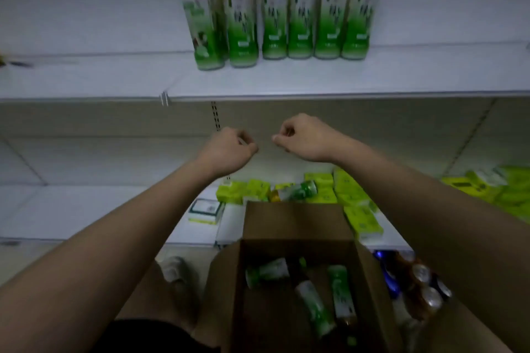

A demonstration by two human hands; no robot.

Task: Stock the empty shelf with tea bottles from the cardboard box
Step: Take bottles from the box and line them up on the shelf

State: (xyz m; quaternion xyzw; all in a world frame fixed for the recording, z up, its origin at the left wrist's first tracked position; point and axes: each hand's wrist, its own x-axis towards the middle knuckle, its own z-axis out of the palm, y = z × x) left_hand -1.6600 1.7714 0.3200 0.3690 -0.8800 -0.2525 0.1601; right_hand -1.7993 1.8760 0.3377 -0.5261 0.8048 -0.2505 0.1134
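Several green tea bottles [275,11] stand upright in a row on the white upper shelf [315,80]. Below me an open cardboard box [289,226] holds several more tea bottles [315,306] lying on their sides. My left hand [229,149] and my right hand [301,137] hang side by side in the air below the shelf's front edge and above the box. Both have their fingers curled and hold nothing. One more tea bottle [298,190] lies on its side on the lower shelf behind the box.
Yellow-green packets [355,209] are piled on the lower shelf at centre and right. A small white and green carton [206,209] lies to the left of the box. Drink cans [424,289] stand low at the right beside the box. A perforated shelf upright [215,114] runs behind my hands.
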